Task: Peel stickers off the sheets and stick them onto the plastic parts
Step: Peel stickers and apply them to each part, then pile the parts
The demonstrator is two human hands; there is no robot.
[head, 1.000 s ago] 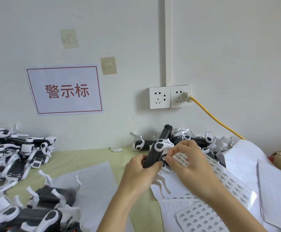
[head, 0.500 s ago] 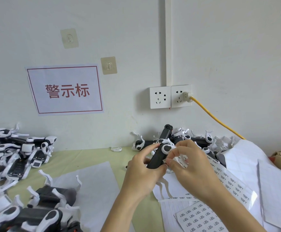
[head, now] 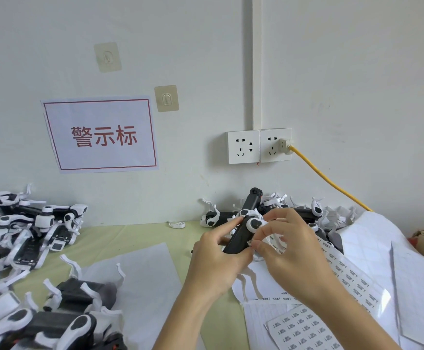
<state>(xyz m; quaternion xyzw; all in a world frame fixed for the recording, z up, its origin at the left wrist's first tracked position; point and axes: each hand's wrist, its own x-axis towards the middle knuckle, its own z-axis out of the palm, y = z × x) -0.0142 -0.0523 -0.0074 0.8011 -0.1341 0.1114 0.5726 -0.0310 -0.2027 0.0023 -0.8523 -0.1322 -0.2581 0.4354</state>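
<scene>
The left hand (head: 214, 256) is gripping the black plastic part (head: 241, 236) tilted up, so its side faces the right hand (head: 289, 246). That one's pinching a small sticker (head: 250, 241) against it (sticker sheets (head: 304, 329) lying close below, handy for refills).

You are working under bright, even, diffuse light; its source is outside the view. Beneath your fingers (head: 261, 245), soft shadows fall on the white sheets (head: 264, 279), darker just below the left hand (head: 213, 261). To the right of your fingers, the glossy sticker sheet (head: 357, 281) shows mild glare. Far left of your fingers, the heaped plastic parts (head: 24, 228) look soft and stretched by wide-angle distortion. Straight edges on the wall (head: 332, 72) above bow slightly.
</scene>
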